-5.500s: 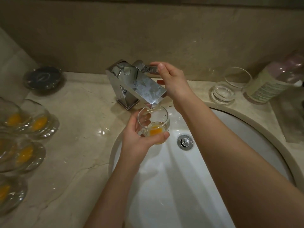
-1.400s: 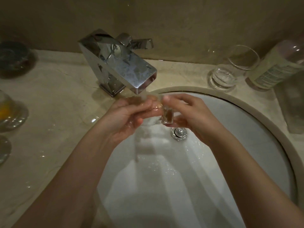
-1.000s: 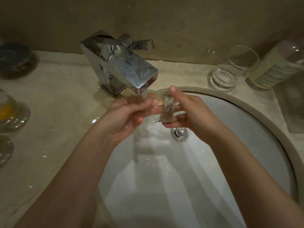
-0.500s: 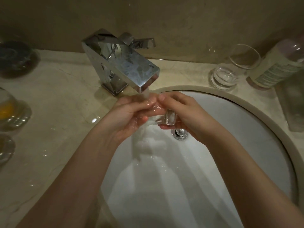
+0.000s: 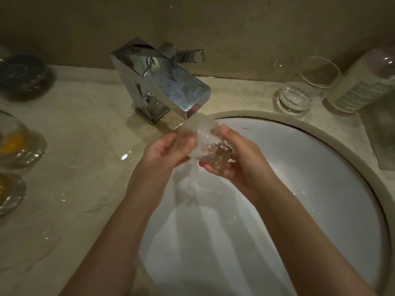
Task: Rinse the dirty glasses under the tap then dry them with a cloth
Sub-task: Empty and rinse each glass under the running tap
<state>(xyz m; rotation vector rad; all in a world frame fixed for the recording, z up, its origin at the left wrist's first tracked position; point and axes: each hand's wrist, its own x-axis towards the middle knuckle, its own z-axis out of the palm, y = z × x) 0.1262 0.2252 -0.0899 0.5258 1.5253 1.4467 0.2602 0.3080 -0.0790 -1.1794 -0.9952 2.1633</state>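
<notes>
A small clear glass (image 5: 205,144) lies on its side under the spout of the chrome tap (image 5: 162,86), with water running over it and down into the white sink (image 5: 320,189). My left hand (image 5: 166,152) grips its mouth end, fingers wet. My right hand (image 5: 237,161) holds its thick base from the right. Dirty glasses with orange residue (image 5: 12,142) stand on the counter at the far left edge.
A clean empty glass (image 5: 307,86) stands on the beige stone counter (image 5: 81,178) behind the sink's right rim, next to a labelled bottle (image 5: 365,84). A dark round dish (image 5: 23,73) sits at the back left. A folded cloth-like item (image 5: 382,137) lies at the right edge.
The tap was turned on and the orange residue has washed out of the glass. Over the last second both hands have turned the glass under the stream and lifted it closer to the spout.
</notes>
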